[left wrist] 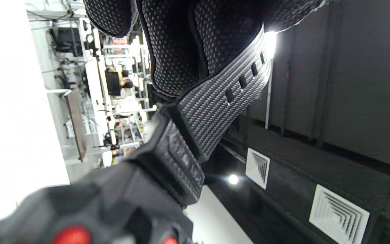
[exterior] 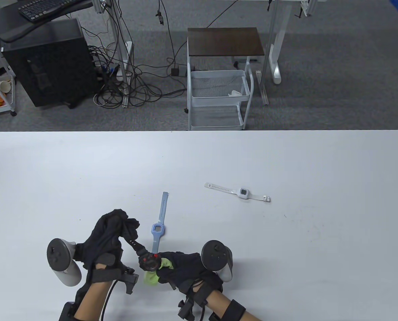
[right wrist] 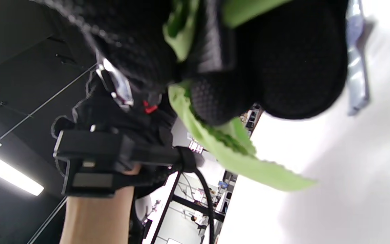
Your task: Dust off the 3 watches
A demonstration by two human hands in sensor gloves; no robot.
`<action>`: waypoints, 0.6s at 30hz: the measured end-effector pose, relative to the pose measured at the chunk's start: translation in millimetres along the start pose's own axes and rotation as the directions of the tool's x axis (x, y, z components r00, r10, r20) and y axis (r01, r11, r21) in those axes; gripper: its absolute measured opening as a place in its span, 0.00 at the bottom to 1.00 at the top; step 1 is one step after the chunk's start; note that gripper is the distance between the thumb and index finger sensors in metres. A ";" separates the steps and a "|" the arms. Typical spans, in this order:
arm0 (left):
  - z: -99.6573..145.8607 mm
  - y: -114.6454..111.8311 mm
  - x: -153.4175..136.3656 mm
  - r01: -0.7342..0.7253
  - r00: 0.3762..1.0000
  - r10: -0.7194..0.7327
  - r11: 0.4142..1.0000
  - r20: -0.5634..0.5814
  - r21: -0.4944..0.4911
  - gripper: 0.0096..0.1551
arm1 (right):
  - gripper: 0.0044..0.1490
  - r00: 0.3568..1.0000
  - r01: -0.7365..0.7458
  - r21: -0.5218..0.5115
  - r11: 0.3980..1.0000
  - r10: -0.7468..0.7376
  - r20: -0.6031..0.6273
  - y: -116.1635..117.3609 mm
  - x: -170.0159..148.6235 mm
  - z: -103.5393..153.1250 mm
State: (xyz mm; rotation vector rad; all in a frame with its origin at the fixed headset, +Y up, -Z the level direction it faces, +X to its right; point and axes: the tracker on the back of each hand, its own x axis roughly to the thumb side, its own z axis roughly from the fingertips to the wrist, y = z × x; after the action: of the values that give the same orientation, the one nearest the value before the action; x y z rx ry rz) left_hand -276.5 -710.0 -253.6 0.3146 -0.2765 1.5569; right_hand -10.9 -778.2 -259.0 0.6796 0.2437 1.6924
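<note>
Between the two hands, a black watch with red buttons is lifted above the table. The left hand pinches its strap with curled fingers, and the strap runs down to the case. The right hand grips a green cloth and presses it against the case; its fingers are curled around the cloth. Just beyond the hands, a blue watch lies flat on the table, its near strap end close to the right hand. Further away to the right, a white watch lies flat, well apart from both hands.
</note>
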 end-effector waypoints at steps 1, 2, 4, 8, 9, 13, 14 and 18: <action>-0.1 0.0 -0.1 0.000 1.000 0.000 1.000 0.000 0.000 0.24 | 0.39 1.000 -0.001 0.001 1.000 0.001 -0.004 0.0 0.4 0.1; -0.1 -0.1 -0.3 0.000 1.000 0.000 1.000 0.000 -0.002 0.25 | 0.39 1.000 -0.006 0.008 1.000 0.007 -0.016 0.6 0.3 0.2; 0.0 -0.5 -0.2 -0.001 1.000 0.001 1.000 0.000 -0.002 0.24 | 0.39 1.000 -0.011 0.017 1.000 0.012 -0.027 1.2 -0.1 0.6; 0.3 1.5 0.8 -0.041 0.999 0.041 0.999 0.004 0.013 0.25 | 0.37 0.997 -0.033 0.044 0.998 0.036 -0.065 3.7 -2.8 1.8; 0.0 2.9 1.7 -0.064 0.998 0.064 0.998 0.003 0.018 0.25 | 0.37 0.997 -0.031 0.052 0.998 0.035 -0.072 4.1 -4.1 2.6; -0.3 5.0 2.9 -0.043 0.999 0.043 0.999 0.010 0.020 0.25 | 0.35 0.997 -0.033 0.057 0.998 0.037 -0.070 6.4 -2.9 1.7; -0.2 4.9 2.9 -0.045 0.999 0.044 0.999 0.010 0.020 0.25 | 0.35 0.997 -0.035 0.055 0.998 0.039 -0.072 6.6 -3.0 1.5; 0.1 6.6 3.2 -0.052 0.999 0.052 0.998 0.012 0.033 0.25 | 0.34 0.993 -0.069 0.085 0.994 0.077 -0.094 5.1 -4.3 1.3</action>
State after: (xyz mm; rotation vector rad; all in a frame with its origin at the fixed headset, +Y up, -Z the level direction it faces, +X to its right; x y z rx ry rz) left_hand -283.1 -707.2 -252.2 0.3448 -0.2698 1.6127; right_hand -14.0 -783.8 -256.7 0.6739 0.3621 1.7963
